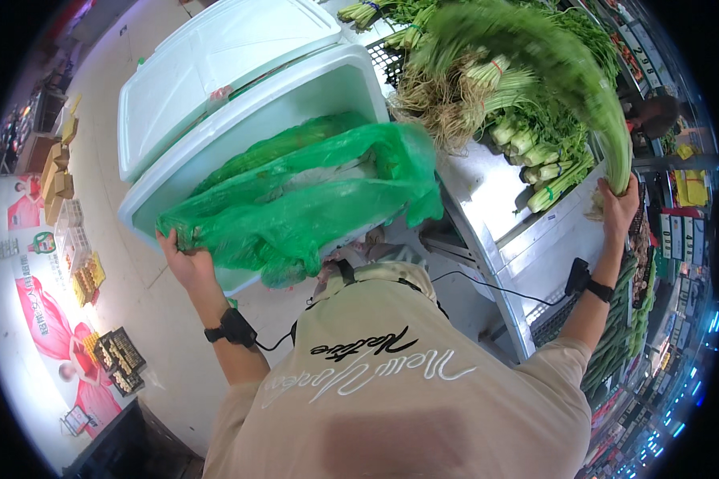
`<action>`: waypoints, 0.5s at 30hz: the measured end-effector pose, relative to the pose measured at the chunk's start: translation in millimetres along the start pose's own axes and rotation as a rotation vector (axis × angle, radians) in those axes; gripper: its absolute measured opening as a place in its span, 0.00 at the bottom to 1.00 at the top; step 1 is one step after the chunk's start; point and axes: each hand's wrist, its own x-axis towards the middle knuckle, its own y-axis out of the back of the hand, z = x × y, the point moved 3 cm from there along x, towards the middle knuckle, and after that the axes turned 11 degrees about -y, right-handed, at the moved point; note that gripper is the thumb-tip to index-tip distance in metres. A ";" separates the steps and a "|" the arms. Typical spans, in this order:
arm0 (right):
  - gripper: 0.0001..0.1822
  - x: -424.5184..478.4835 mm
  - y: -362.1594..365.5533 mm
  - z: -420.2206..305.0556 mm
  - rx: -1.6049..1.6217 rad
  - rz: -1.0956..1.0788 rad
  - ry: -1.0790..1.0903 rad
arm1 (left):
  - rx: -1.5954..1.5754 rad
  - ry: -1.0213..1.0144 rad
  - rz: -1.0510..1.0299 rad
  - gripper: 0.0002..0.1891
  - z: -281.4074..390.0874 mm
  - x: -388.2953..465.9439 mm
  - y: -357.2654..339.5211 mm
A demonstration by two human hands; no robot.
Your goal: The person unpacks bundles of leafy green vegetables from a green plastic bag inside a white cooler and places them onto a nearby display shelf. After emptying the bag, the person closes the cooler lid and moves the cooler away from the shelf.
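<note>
My left hand (186, 263) grips the near left edge of a green plastic bag (335, 197). The thin bag lies spread over the near side of a pale plastic bin (162, 173). Inside the bin, along the far side of the bag, lie green stalks (287, 141), partly covered by film. Out to the right, my right hand (622, 200) holds a long bunch of celery (611, 138) by its stalk end. Its leafy end arcs up and left and is blurred, over other greens on the metal display table (473, 185).
Celery bunches with roots (449, 114) and tied stalk bundles (545, 152) lie on the table. A second lidded bin (174, 90) stands beyond the open one. Cables run from both wrist devices. Egg trays (120, 356) stand along the left wall. A person (656, 117) is at far right.
</note>
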 end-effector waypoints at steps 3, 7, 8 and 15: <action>0.19 20.6 -40.7 27.6 0.281 0.012 -0.083 | 0.047 -0.014 0.015 0.22 -0.6 -13.0 -8.6; 0.17 49.3 -114.2 34.9 0.657 -0.027 -0.297 | 0.068 -0.035 0.066 0.22 0.8 -28.9 -11.1; 0.16 56.0 -131.9 33.0 0.733 -0.026 -0.311 | 0.078 -0.043 0.089 0.22 2.3 -31.5 -14.1; 0.31 109.8 -199.9 6.8 0.542 0.057 -0.202 | 0.218 -0.142 0.068 0.24 20.2 -62.1 -23.4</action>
